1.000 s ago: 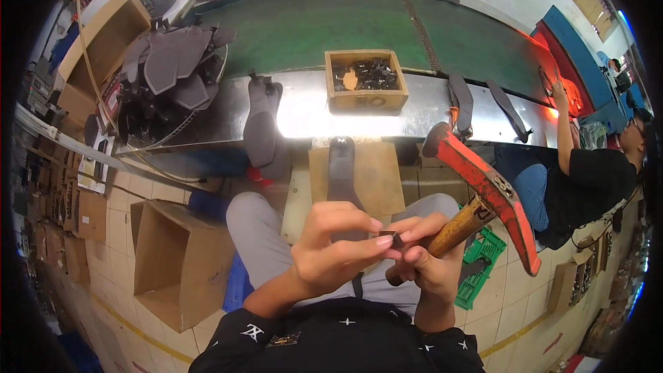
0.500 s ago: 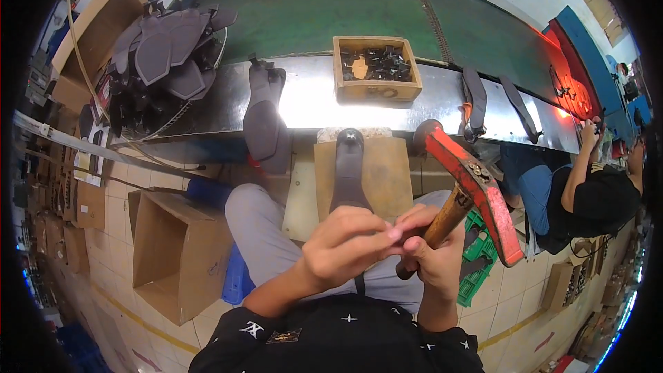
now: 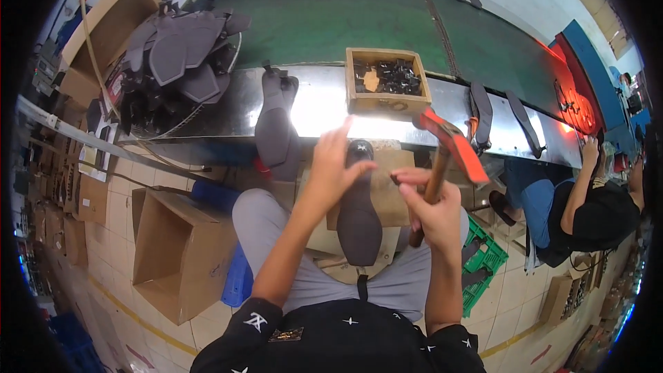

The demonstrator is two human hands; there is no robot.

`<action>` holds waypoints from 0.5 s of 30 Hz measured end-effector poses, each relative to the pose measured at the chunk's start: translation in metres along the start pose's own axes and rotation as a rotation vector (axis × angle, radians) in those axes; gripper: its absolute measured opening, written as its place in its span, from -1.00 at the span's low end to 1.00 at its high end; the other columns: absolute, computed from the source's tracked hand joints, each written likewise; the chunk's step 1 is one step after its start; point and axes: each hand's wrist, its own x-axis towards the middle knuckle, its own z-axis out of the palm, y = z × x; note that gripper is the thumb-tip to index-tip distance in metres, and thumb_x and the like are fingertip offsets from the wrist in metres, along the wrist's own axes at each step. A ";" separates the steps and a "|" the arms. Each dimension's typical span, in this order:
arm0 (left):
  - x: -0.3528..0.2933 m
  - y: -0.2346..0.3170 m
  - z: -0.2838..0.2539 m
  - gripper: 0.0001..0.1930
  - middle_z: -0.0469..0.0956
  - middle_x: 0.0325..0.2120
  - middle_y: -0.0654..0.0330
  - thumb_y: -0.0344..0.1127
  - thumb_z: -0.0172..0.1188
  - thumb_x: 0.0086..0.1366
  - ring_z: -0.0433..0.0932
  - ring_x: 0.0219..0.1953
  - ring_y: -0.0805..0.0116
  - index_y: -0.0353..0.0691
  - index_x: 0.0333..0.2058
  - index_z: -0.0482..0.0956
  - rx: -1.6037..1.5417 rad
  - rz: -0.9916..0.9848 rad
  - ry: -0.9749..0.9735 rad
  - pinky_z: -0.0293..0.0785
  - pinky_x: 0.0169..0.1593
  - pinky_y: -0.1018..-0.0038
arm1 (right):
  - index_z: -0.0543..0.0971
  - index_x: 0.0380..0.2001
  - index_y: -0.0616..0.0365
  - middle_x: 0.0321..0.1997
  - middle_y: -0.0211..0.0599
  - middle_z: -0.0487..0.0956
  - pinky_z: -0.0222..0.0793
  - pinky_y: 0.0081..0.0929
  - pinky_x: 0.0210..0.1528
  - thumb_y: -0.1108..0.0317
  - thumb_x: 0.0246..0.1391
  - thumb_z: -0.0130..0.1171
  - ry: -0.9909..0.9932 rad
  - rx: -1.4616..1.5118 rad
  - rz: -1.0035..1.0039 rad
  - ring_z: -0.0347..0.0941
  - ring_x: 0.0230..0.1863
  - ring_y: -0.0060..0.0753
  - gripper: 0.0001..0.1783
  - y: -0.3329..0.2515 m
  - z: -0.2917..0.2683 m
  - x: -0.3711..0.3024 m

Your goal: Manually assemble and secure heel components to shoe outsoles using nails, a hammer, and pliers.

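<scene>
My right hand (image 3: 436, 211) is wrapped around the wooden handle of a hammer (image 3: 452, 145) with a worn red head, which is raised. Between its thumb and forefinger shows a small dark piece (image 3: 395, 179), too small to name. To the left, my left hand (image 3: 330, 169) is held over the work spot with fingers stretched and thumb apart, holding nothing. Below and between the hands a dark grey shoe sole (image 3: 359, 224) lies lengthwise, its narrow black end on a tan board (image 3: 394, 200). Past the hands, a wooden box (image 3: 387, 102) holds many small black parts.
A metal ledge (image 3: 321, 97) edges a green conveyor belt (image 3: 331, 24). Soles are piled (image 3: 176, 52) at the left; more soles (image 3: 276, 124) rest on the ledge. An empty-looking carton (image 3: 176, 255) and a green crate (image 3: 487, 262) stand on the floor. A co-worker (image 3: 594, 197) sits at the right.
My hands have parted: the left has moved forward and opened, while the right has risen slightly with the hammer. More of the sole now shows, and the view has shifted a little.
</scene>
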 end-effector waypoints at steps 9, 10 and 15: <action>-0.024 -0.041 0.004 -0.76 0.65 -0.22 0.26 -0.18 0.40 0.05 0.56 -0.04 0.34 -0.06 -0.27 0.71 0.045 0.062 -0.372 0.07 0.19 0.12 | 0.61 -0.23 0.31 -0.29 -0.25 0.64 0.42 -0.51 -0.27 0.54 0.05 0.28 -0.154 -0.328 -0.234 0.52 -0.31 -0.56 -0.82 0.050 0.000 0.059; -0.028 -0.041 0.003 -0.75 0.66 -0.22 0.26 -0.20 0.41 0.04 0.56 -0.02 0.37 -0.08 -0.27 0.71 0.078 0.065 -0.379 0.04 0.21 0.09 | 0.60 -0.24 0.32 -0.31 -0.19 0.63 0.42 -0.47 -0.27 0.56 0.02 0.27 -0.168 -0.412 -0.261 0.54 -0.31 -0.46 -0.81 0.046 0.003 0.058; -0.030 -0.038 0.000 -0.77 0.67 -0.20 0.28 -0.19 0.40 0.05 0.55 0.01 0.38 -0.06 -0.28 0.71 0.067 0.032 -0.362 0.01 0.22 0.01 | 0.56 -0.23 0.34 -0.31 -0.06 0.59 0.44 -0.39 -0.24 0.61 -0.03 0.22 -0.203 -0.571 -0.416 0.56 -0.30 -0.10 -0.78 0.031 0.012 0.054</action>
